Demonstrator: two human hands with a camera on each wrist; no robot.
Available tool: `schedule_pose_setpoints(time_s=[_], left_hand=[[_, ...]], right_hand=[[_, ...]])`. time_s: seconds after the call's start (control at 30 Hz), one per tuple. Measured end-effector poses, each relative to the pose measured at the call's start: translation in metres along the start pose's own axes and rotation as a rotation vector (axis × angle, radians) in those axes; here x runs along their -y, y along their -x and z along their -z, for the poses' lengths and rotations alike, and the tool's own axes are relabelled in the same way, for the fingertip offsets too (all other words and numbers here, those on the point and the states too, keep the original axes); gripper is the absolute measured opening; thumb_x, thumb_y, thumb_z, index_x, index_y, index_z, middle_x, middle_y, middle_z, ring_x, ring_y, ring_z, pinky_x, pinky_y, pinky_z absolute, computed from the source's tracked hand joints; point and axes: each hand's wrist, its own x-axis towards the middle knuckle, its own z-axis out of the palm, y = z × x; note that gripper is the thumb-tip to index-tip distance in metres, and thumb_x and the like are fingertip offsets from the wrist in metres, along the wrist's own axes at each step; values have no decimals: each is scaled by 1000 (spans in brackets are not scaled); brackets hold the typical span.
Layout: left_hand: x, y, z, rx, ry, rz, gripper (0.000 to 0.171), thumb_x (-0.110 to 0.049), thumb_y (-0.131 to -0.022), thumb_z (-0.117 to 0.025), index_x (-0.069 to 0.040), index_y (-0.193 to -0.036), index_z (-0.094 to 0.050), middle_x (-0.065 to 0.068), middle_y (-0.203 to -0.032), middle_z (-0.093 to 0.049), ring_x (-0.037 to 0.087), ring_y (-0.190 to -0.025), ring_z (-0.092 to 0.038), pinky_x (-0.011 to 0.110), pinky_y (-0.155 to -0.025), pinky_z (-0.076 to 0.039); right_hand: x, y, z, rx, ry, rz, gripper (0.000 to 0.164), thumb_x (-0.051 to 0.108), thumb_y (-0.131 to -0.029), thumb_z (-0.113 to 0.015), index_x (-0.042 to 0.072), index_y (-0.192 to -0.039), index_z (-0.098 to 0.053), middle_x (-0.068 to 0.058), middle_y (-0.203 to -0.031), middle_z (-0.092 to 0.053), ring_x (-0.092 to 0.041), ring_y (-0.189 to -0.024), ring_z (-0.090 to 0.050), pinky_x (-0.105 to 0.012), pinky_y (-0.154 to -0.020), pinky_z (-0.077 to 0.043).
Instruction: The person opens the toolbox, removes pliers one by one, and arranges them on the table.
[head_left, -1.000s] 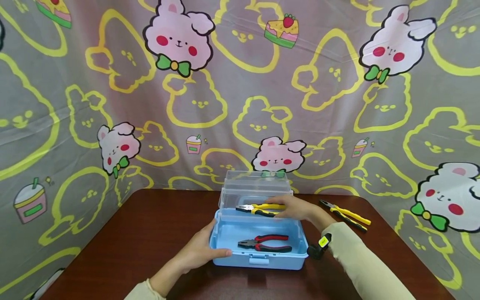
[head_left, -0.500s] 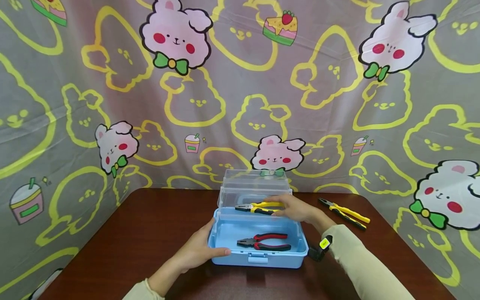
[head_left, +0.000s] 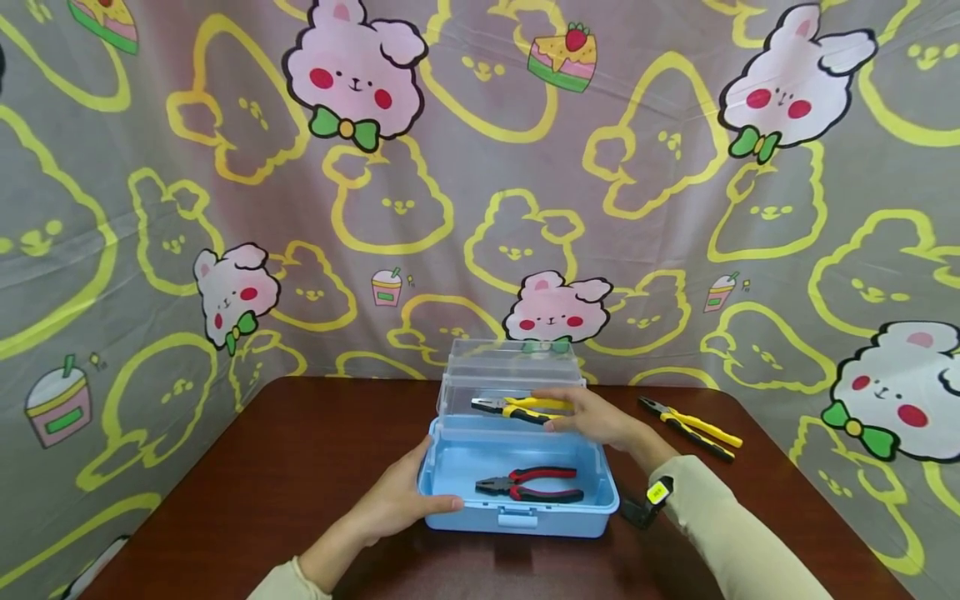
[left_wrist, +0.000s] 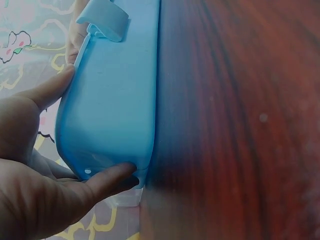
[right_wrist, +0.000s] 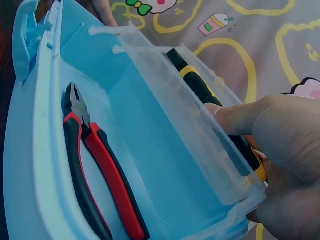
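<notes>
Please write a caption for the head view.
Left hand grips a blue toolbox with red pliers inside; right hand holds yellow pliers.

The left hand [head_left: 393, 498] has its thumb [head_left: 444, 505] spread well apart from its fingers [head_left: 415, 462], the left forearm [head_left: 330, 552] behind them. The right hand [head_left: 600, 414], back uppermost, pinches with the thumb on the near side of its fingers, the right forearm [head_left: 731, 521] slanting back from them.
</notes>
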Motion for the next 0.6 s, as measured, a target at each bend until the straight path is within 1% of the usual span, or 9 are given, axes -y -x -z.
schedule_pose_setpoints(time_s=[0.13, 0.23, 0.43, 0.53, 0.6], left_hand=[[2, -1, 0, 8, 9, -5, 115, -38, -82, -90, -3, -165, -18, 21, -160, -36, 36, -130, -50, 55, -103, -44], [3, -2, 0, 15, 10, -3, 114, -38, -82, -90, -5, -165, -18, 21, -160, -37, 36, -129, -50, 56, -104, -44], [5, -2, 0, 13, 1, 0, 115, -41, -81, -90, -4, -165, -19, 22, -159, -38, 37, -127, -52, 57, -103, -45], [5, -2, 0, 11, -3, -4, 116, -41, -81, -90, -4, -165, -19, 22, -159, -38, 37, -128, -52, 57, -104, -44], [4, -1, 0, 12, -3, -4, 116, -42, -81, -90, -3, -164, -19, 22, -159, -37, 37, -129, -51, 56, -104, -44]], right_hand=[[6, 3, 1, -6, -8, -3, 58, 14, -99, -72, 5, -152, -51, -14, -155, -46, -40, -141, -38, -64, -113, -28], [11, 5, 2, -8, -8, -11, 58, 13, -99, -73, 7, -152, -52, -14, -156, -45, -40, -140, -38, -64, -112, -29], [13, 8, 5, -5, 42, -7, 58, 14, -98, -73, 7, -152, -53, -14, -155, -47, -40, -140, -38, -64, -110, -33], [12, 11, 8, -6, 71, -1, 58, 15, -98, -74, 7, -152, -52, -13, -154, -48, -41, -142, -37, -65, -111, -32], [11, 13, 10, -16, 79, -7, 58, 16, -98, -74, 9, -151, -54, -12, -154, -49, -40, -143, -36, -65, -111, -31]])
